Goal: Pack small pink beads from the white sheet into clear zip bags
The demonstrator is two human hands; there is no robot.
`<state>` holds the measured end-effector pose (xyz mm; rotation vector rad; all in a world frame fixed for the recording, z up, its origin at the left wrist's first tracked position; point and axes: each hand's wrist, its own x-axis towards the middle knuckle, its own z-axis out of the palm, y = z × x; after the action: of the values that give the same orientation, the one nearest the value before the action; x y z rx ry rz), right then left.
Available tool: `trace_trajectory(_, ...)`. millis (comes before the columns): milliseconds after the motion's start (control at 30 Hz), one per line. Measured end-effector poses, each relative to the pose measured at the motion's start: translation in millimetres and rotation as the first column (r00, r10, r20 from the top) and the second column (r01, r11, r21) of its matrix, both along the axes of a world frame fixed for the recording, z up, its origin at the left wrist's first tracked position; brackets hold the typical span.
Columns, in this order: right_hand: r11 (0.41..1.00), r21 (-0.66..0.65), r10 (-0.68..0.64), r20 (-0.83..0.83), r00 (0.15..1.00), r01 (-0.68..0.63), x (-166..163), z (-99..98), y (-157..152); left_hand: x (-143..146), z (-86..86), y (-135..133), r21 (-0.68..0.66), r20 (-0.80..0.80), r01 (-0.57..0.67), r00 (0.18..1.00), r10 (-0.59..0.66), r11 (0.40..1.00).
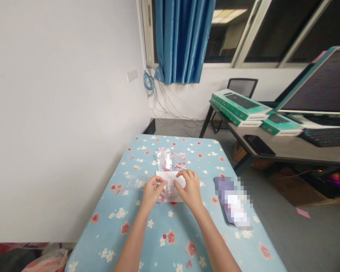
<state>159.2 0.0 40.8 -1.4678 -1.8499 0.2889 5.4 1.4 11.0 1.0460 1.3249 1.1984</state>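
Note:
My left hand (pixel 153 192) is closed in a pinch on the edge of a small clear plastic bag (pixel 167 192), which has pink bits inside at its lower end. To the right of the bag, my right hand (pixel 190 186) holds its thumb and fingers apart in a curve, with nothing visible between them. Beneath both hands lies a white sheet of paper (pixel 176 197). Just beyond the paper are two more clear bags, a taller bag (pixel 164 158) and a smaller bag (pixel 179 160), both with pink pieces in them.
A floral blue tablecloth (pixel 147 241) covers the table. On the right lies a phone (pixel 226 196), partly pixelated. Further right, a desk (pixel 286 151) bears keyboard boxes (pixel 240 105), a black phone (pixel 259 145) and a monitor (pixel 323 83). A white wall (pixel 62 113) borders the left.

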Motion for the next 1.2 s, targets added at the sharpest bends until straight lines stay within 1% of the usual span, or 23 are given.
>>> trace_trajectory(67, 0.996, 0.032, 0.080, 0.015, 0.997, -0.080, 2.4, 1.2, -0.6, -1.3, 0.2, 1.2, 0.000, 0.023, -0.012, 1.000, 0.012, 1.000)
trace_trajectory(133, 0.991, 0.038, 0.123, 0.033, 0.992, -0.124, 3.4, 1.3, -2.1, -2.7, 1.9, 1.2, 0.015, 0.033, -0.023, 0.999, 0.022, 1.000)
trace_trajectory(267, 0.994, -0.013, 0.105, 0.016, 0.994, -0.105, 3.8, -0.7, -2.7, -6.0, 6.6, -0.1, 0.001, 0.079, -0.009, 0.997, 0.009, 1.000)
trace_trajectory(400, 0.986, -0.074, 0.145, -0.033, 0.989, -0.147, 5.0, -6.1, 6.4, -8.6, 7.1, -0.3, 0.003, 0.080, -0.014, 0.997, 0.014, 1.000)
trace_trajectory(467, 0.973, -0.131, 0.172, -0.137, 0.976, -0.190, 5.5, -11.9, 14.5, -10.2, 6.2, 0.1, -0.007, 0.106, -0.029, 0.994, 0.030, 1.000)
trace_trajectory(533, 0.945, -0.201, 0.187, -0.312, 0.931, -0.257, 5.7, -19.7, 23.1, -12.7, 5.3, 0.6, -0.038, 0.152, -0.040, 0.987, 0.045, 0.998)
trace_trajectory(600, 0.903, -0.262, 0.179, -0.493, 0.851, -0.341, 5.6, -27.5, 30.2, -16.0, 4.3, 1.3, -0.068, 0.185, -0.035, 0.982, 0.047, 0.997)
trace_trajectory(667, 0.853, -0.307, 0.150, -0.630, 0.762, -0.422, 5.5, -32.9, 35.0, -19.3, 3.1, 2.0, -0.080, 0.200, -0.016, 0.979, 0.032, 0.997)
trace_trajectory(733, 0.811, -0.333, 0.121, -0.709, 0.694, -0.481, 5.7, -34.6, 37.4, -21.7, 1.9, 2.7, -0.083, 0.215, -0.002, 0.976, 0.020, 0.997)
trace_trajectory(767, 0.796, -0.340, 0.114, -0.729, 0.676, -0.501, 6.0, -34.0, 38.0, -22.4, 1.3, 3.0, -0.084, 0.227, -0.002, 0.974, 0.021, 0.996)
trace_trajectory(833, 0.778, -0.341, 0.132, -0.732, 0.668, -0.527, 7.0, -30.7, 38.8, -23.0, 0.5, 3.4, -0.083, 0.244, -0.016, 0.969, 0.036, 0.996)
trace_trajectory(967, 0.758, -0.340, 0.212, -0.678, 0.704, -0.556, 9.6, -21.8, 40.7, -22.8, -1.4, 4.0, -0.056, 0.198, -0.064, 0.977, 0.074, 0.996)
trace_trajectory(1067, 0.751, -0.361, 0.245, -0.625, 0.741, -0.553, 10.4, -18.5, 43.6, -23.4, -4.4, 4.9, 0.015, 0.136, -0.105, 0.986, 0.102, 0.994)
trace_trajectory(1200, 0.747, -0.383, 0.263, -0.581, 0.770, -0.544, 8.9, -21.2, 48.8, -26.5, -9.2, 6.7, 0.103, 0.034, -0.147, 0.989, 0.144, 0.984)
